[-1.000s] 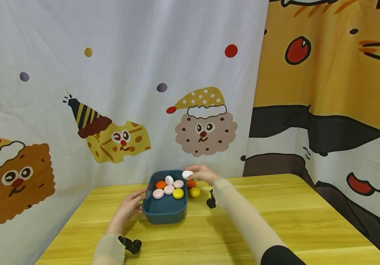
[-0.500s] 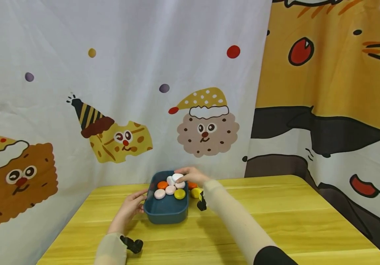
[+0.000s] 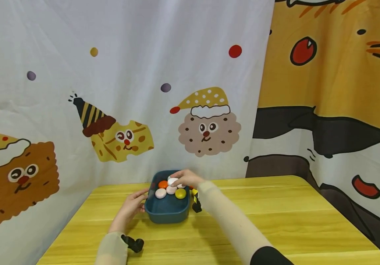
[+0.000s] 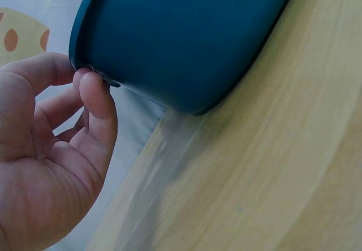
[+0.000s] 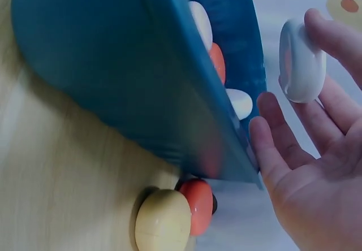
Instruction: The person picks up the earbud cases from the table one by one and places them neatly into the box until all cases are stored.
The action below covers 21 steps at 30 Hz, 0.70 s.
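A deep blue plastic bin [image 3: 166, 218] stands at the table's far side, holding several smooth pebble-shaped pieces in orange, yellow, white and pale pink. My left hand [image 3: 130, 208] grips the bin's left side; the left wrist view shows thumb and fingers [image 4: 97, 95] pinching its rim. Over the back of the bin, my right hand [image 3: 188, 178] holds a white pebble-shaped piece [image 5: 302, 61] between thumb and fingers. In the right wrist view this piece is raised above the rim, and the lower fingers are right at the bin's edge.
Outside the bin's right wall, a yellow piece [image 5: 163, 221] and an orange piece [image 5: 198, 206] lie on the wooden table [image 3: 249, 209]. A white curtain [image 3: 127, 55] with cartoon prints hangs directly behind the table.
My right hand has carried the white piece leftward from beside the bin's right rim to over the pieces inside. My left hand has kept its hold on the bin.
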Each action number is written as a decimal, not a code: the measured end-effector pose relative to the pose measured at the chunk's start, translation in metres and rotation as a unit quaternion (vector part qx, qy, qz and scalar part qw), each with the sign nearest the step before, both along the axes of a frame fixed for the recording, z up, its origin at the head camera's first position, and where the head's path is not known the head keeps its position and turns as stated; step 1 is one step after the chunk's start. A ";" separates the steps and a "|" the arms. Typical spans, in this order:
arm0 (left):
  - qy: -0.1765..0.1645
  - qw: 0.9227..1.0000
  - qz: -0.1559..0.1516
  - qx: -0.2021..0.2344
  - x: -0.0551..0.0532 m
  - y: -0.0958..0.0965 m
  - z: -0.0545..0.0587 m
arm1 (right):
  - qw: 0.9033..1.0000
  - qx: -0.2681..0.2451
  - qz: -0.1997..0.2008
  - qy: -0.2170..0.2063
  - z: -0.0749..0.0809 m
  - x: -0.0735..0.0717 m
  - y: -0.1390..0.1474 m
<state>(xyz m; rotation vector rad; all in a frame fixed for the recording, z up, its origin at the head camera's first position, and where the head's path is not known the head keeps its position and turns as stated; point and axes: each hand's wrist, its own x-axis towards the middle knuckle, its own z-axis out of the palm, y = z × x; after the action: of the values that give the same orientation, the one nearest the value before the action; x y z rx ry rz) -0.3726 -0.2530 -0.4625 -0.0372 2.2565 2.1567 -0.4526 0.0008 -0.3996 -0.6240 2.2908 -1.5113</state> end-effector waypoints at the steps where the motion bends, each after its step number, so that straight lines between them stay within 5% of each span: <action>1: 0.001 1.000 -0.001 0.000 0.000 0.000 0.000 | 1.000 -0.001 0.000 -0.001 0.000 0.001 -0.001; 12: 0.002 1.000 -0.007 -0.015 0.003 0.002 0.005 | 1.000 -0.015 0.015 0.021 0.000 0.008 -0.009; 21: 0.005 1.000 0.001 -0.001 0.001 0.002 0.002 | 0.999 -0.029 -0.016 0.041 0.005 0.003 0.007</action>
<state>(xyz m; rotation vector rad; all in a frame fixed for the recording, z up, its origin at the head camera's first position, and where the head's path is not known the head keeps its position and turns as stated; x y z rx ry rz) -0.3714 -0.2508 -0.4602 -0.0278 2.2653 2.1593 -0.4494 0.0080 -0.3950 -0.6816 2.3347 -1.6007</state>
